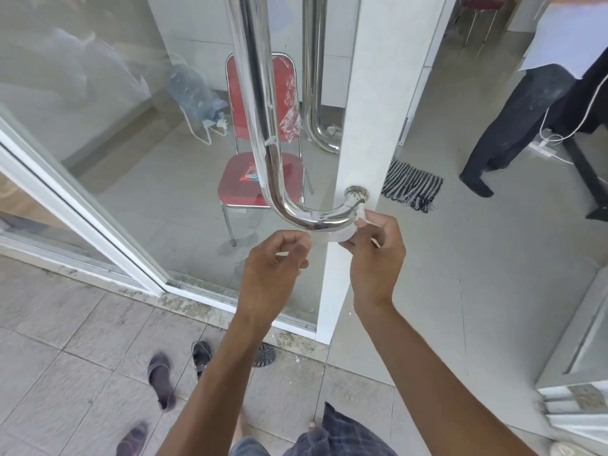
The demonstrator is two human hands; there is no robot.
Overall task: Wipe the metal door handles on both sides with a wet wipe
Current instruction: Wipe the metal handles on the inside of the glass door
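Observation:
A shiny metal door handle [263, 120] runs down the near side of the glass door and curves right into a round mount [356, 193] on the white door frame. A second handle [314, 77] shows through the glass on the far side. A white wet wipe [339, 234] is stretched under the lower bend of the near handle. My left hand [276, 268] pinches the wipe's left end below the curve. My right hand [378, 255] grips its right end just under the mount, with a bit of wipe poking up beside the handle.
A red chair [263, 179] stands behind the glass. A striped mat [411, 185] lies on the floor inside. Another person's dark-trousered legs [513, 126] stand at the right. Sandals [161, 376] lie on the tiled floor by my feet.

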